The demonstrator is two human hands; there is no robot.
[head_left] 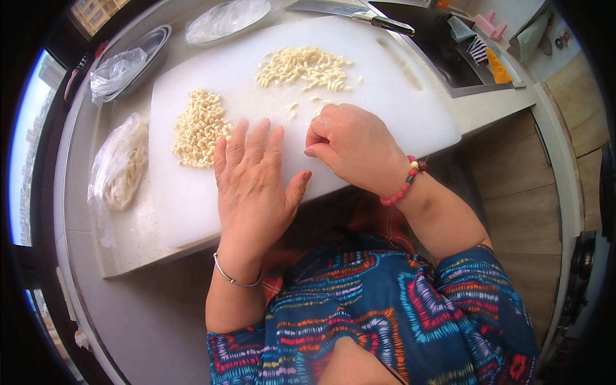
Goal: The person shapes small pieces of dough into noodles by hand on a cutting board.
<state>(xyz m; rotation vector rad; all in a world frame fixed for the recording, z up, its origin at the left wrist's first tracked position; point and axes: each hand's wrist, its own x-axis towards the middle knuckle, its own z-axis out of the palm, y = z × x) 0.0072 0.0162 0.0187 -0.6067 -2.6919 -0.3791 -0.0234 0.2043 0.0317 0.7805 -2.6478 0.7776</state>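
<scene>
My left hand [255,178] lies palm down over a large white cutting board [192,202], fingers spread. Its fingertips reach the right edge of a pile of small, stubby dough-like pieces [199,130]. To the right, my right hand [358,144] is bent over the board with its fingers curled in towards the thumb. Whether it pinches anything is hidden by the fingers. Just beyond its knuckles lie a few loose slender pieces [292,110]. Farther back on the board, a second heap of pale, elongated pieces [303,67] is spread out.
At the left is a clear plastic bag [125,163] holding pale strips. Behind it stands a metal dish [156,43] with crumpled plastic film. A plastic-covered plate [228,21] is at the back. A cleaver [380,21] rests beyond the board, near the dark sink [447,62].
</scene>
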